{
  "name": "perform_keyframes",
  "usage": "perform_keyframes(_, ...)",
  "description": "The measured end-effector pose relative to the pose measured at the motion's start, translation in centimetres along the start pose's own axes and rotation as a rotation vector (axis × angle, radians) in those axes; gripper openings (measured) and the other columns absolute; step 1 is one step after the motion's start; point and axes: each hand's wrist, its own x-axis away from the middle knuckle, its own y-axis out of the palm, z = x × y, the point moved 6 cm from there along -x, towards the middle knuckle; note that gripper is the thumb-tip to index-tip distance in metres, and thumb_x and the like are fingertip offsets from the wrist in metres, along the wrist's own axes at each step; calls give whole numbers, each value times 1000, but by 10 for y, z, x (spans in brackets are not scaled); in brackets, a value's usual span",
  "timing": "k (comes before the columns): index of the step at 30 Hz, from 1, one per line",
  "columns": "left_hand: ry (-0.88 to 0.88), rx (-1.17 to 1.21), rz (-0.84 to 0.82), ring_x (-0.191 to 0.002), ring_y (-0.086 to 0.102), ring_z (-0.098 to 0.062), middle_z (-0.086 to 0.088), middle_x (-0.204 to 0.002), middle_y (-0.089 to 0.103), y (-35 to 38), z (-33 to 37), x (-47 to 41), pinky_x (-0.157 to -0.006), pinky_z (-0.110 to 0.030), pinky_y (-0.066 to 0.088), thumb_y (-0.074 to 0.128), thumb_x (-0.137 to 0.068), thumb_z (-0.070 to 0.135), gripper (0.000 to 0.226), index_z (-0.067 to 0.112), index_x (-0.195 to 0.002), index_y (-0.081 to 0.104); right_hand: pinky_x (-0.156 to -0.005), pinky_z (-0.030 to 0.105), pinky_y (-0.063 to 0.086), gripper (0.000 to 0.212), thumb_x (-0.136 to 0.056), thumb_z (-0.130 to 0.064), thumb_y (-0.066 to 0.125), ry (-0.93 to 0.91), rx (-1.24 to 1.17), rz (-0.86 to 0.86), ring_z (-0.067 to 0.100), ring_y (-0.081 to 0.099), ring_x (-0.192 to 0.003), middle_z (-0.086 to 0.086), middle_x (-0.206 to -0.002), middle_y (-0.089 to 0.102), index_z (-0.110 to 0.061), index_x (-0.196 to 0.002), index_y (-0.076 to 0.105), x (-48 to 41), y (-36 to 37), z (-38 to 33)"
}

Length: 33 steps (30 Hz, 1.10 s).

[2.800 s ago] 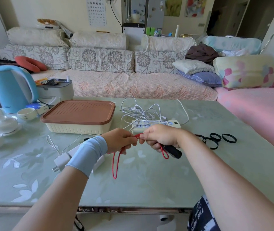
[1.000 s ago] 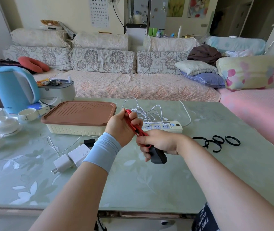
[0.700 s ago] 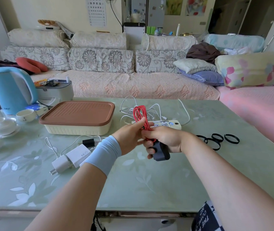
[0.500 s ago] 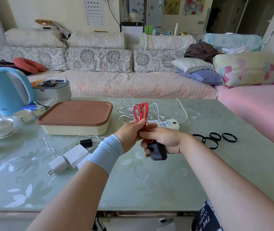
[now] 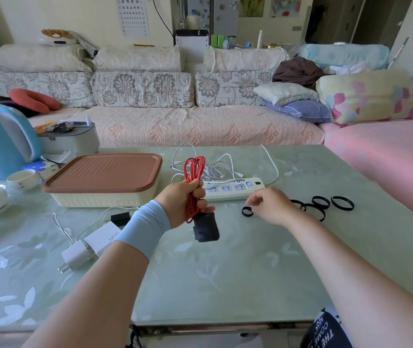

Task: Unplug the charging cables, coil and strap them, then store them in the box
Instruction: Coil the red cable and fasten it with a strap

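My left hand grips a coiled red cable upright above the table, and its black charger plug hangs below my fist. My right hand hovers just over the table, fingers loosely curled and holding nothing, right beside one black strap ring. Several more black straps lie to its right. A white power strip sits behind my hands with a tangle of white cables at it. The cream box with a closed brown lid stands to the left.
Two white chargers with a thin white cable and a small black adapter lie left of my forearm. A blue kettle, a grey appliance and white cups crowd the table's left end. A sofa runs behind the glass table.
My right hand has let go of the red cable bundle and moved right to the black straps. My left hand now holds the coil and charger alone.
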Motion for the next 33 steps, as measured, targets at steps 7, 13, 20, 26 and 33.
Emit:
perform_keyframes(7,-54,108,-82,-48,37,-15,4,-64,35,1,-4,2,-80,-37,44,33,-100,18,23,15,-83,47,-57,31,41,22,-79,-16,64,-24,289,-113,26,52,-64,2,-62,58,-19,-57,61,-8,23,-2)
perform_keyframes(13,-43,-61,113,-43,28,-13,4,-58,29,-13,-9,2,-65,-32,45,42,-102,18,25,18,-78,39,-58,24,43,16,-94,-16,62,-86,-316,-151,14,62,-70,-1,-79,68,-20,-80,64,1,26,-46)
perform_keyframes(20,67,-331,164,-43,23,-12,4,-56,28,-11,-5,3,-55,-27,43,66,-91,19,14,13,-103,64,-56,27,51,16,-101,-10,50,-5,-1131,-391,22,69,-67,4,-82,70,-10,-89,61,30,25,-73)
perform_keyframes(26,112,-522,221,-41,27,-15,1,-49,31,-11,-4,8,-57,-30,47,70,-87,23,17,11,-99,68,-57,28,55,12,-100,-8,52,35,-1204,-406,22,70,-68,7,-83,69,-7,-95,63,31,30,-76)
perform_keyframes(33,53,-206,221,-41,19,-13,5,-50,26,-2,-10,10,-52,-26,41,61,-93,18,24,16,-73,47,-71,26,59,35,-83,20,59,6,-1243,-330,22,74,-82,12,-94,72,2,-112,64,26,30,-77)
